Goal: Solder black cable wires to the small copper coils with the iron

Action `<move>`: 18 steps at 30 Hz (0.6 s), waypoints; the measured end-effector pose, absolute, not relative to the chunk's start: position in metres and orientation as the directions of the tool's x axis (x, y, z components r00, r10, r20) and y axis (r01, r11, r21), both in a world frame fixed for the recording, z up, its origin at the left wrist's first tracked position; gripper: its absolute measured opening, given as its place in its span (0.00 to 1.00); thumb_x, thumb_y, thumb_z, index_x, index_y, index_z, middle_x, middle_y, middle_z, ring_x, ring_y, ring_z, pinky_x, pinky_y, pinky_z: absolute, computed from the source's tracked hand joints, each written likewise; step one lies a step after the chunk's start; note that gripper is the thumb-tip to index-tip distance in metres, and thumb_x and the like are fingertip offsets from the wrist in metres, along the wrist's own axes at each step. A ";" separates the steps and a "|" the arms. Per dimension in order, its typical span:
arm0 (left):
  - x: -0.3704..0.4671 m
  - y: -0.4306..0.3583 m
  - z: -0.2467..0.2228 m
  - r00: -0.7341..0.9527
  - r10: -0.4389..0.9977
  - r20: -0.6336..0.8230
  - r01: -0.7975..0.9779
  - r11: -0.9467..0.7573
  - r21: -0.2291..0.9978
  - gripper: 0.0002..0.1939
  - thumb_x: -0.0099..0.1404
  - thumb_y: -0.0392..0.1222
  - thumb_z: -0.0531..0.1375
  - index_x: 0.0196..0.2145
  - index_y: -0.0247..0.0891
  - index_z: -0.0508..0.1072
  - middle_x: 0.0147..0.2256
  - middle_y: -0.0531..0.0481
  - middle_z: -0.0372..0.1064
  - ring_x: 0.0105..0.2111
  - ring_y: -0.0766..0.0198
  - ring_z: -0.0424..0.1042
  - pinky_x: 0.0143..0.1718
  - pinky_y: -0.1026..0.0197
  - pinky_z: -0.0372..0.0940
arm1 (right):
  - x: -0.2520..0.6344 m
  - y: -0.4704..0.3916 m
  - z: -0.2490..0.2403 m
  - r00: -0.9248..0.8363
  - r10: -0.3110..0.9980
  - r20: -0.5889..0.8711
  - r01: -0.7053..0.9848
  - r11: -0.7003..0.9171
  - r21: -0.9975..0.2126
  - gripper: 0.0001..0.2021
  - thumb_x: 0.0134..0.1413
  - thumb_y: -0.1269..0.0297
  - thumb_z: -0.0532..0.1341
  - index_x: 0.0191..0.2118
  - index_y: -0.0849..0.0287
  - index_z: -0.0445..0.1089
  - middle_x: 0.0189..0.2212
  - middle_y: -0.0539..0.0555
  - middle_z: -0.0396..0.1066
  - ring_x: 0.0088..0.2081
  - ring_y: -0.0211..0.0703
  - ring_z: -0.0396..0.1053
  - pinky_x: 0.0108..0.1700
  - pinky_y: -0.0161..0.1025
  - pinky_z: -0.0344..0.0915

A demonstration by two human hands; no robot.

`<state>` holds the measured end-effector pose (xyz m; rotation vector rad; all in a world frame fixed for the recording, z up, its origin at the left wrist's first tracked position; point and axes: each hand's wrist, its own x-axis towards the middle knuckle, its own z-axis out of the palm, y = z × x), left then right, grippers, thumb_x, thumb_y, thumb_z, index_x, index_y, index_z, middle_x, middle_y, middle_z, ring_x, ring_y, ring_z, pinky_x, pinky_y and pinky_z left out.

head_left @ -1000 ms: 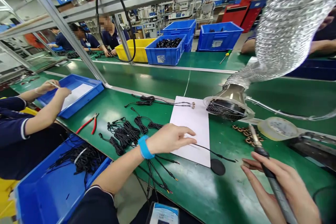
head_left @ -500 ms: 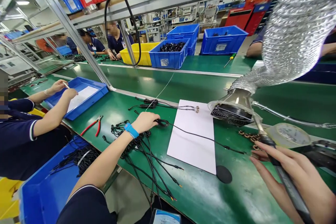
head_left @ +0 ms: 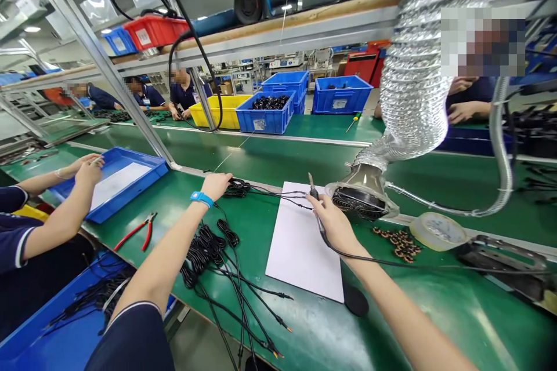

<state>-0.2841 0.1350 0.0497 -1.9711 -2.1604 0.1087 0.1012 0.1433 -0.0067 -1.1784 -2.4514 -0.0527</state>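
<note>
My left hand [head_left: 217,186], with a blue wristband, reaches to the back edge of the bench. Its fingers are closed at a coiled black cable [head_left: 238,188], whose leads run right onto a white sheet [head_left: 300,255]. Over that sheet, my right hand [head_left: 334,223] is closed around a soldering iron [head_left: 321,226], tip pointing up. The cable's far ends lie by the right fingertips, partly hidden; whether they touch cannot be made out. In front of my left hand lies a heap of coiled black cables [head_left: 204,249], their stripped ends fanned toward the bench edge.
A fume extractor fan [head_left: 359,200] hangs from a foil duct [head_left: 413,81]. Small brass-coloured parts [head_left: 398,243], a tape roll [head_left: 437,231] and a black disc [head_left: 355,300] lie right. Red-handled pliers [head_left: 141,232] and a blue tray [head_left: 126,185] are left, beside a co-worker's hands [head_left: 87,168].
My left hand has moved back and left with a cable to the coil at the rear. My right hand, holding the soldering iron, has come left over the sheet. The view has shifted.
</note>
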 end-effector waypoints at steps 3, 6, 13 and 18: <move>-0.286 0.140 0.036 -0.132 0.987 0.092 0.973 0.147 -0.180 0.13 0.70 0.40 0.55 0.48 0.36 0.73 0.44 0.37 0.77 0.45 0.52 0.75 0.44 0.58 0.63 | 0.087 0.161 -0.014 -0.547 0.755 0.363 0.767 0.625 -0.146 0.29 0.55 0.81 0.47 0.62 0.59 0.59 0.48 0.63 0.64 0.36 0.43 0.66 0.34 0.37 0.64; -0.288 0.141 0.028 -0.165 0.983 0.080 0.971 0.176 -0.161 0.14 0.69 0.39 0.54 0.49 0.35 0.74 0.44 0.36 0.77 0.46 0.50 0.75 0.45 0.57 0.64 | 0.080 0.174 -0.020 -0.533 0.778 0.332 0.782 0.603 -0.159 0.28 0.56 0.81 0.49 0.61 0.57 0.59 0.49 0.62 0.64 0.35 0.41 0.65 0.34 0.35 0.62; -0.289 0.139 0.023 -0.171 0.984 0.044 0.977 0.175 -0.119 0.18 0.67 0.36 0.55 0.54 0.38 0.73 0.49 0.38 0.76 0.48 0.52 0.74 0.46 0.57 0.65 | 0.074 0.187 -0.028 -0.484 0.831 0.274 0.814 0.543 -0.207 0.27 0.58 0.79 0.50 0.62 0.56 0.57 0.49 0.61 0.63 0.35 0.40 0.66 0.34 0.35 0.62; -0.275 0.136 0.024 -0.117 0.990 0.077 0.986 0.125 -0.110 0.18 0.70 0.39 0.52 0.54 0.36 0.72 0.48 0.37 0.75 0.48 0.51 0.74 0.47 0.56 0.65 | 0.073 0.187 -0.031 -0.485 0.835 0.259 0.805 0.542 -0.240 0.25 0.60 0.77 0.50 0.62 0.58 0.57 0.51 0.62 0.62 0.39 0.42 0.68 0.35 0.36 0.62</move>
